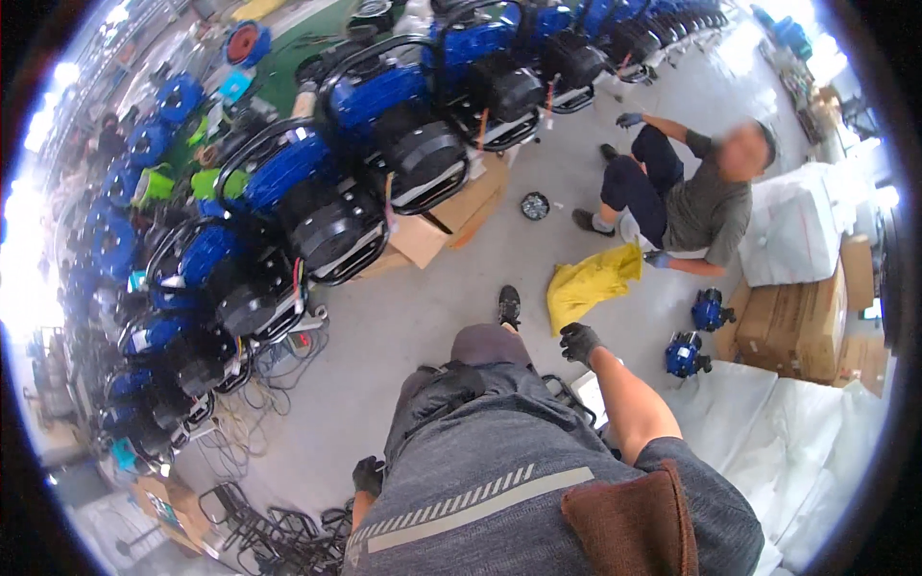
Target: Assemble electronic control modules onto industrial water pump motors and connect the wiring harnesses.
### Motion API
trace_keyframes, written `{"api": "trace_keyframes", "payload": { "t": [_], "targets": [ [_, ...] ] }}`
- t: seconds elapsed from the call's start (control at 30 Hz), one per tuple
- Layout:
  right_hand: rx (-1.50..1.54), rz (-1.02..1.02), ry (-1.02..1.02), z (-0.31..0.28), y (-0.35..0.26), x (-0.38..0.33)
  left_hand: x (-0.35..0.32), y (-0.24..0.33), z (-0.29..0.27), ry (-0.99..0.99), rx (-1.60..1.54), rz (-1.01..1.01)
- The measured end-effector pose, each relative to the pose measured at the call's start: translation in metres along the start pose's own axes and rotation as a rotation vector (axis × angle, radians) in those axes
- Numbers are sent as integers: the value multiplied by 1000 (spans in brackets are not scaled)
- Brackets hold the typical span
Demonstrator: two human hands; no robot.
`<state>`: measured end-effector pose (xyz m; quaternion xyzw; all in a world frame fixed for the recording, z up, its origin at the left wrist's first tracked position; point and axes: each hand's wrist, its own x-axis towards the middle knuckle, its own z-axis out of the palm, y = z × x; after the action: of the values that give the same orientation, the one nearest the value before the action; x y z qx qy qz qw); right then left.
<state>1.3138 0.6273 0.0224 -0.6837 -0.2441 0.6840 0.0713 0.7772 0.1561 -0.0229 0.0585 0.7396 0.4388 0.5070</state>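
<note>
My right hand, in a dark glove, hangs in front of me on the right. Its fingers are apart and hold nothing; it is nearest to a yellow sack but looks apart from it. Low at my left side is my left hand, also in a dark glove, its fingers too small and dark to make out. A seated co-worker in a grey shirt has one gloved hand at the sack's edge. The co-worker's other gloved hand rests by a raised knee.
A long row of blue and black motor machines in tubular frames curves along the left. Loose cables and black frames lie below it. A small round dish sits on the floor. Blue pumps, cartons and white-wrapped bundles stand right.
</note>
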Motion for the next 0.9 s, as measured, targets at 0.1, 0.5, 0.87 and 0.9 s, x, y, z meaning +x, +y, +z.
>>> {"api": "trace_keyframes", "payload": {
  "t": [0.1,0.5,0.87,0.9],
  "targets": [
    [-98,-20,-20,35,12,2,-18,-52,-48,-123,505,151],
    [-332,256,-120,180,-65,81,-86,-25,-89,493,-1018,-312],
    [-711,114,-360,434,-107,101,-176,-44,-160,555,-488,-530],
    [-521,228,-348,448,-111,98,-168,-50,-176,515,-436,-520]
  ]
}}
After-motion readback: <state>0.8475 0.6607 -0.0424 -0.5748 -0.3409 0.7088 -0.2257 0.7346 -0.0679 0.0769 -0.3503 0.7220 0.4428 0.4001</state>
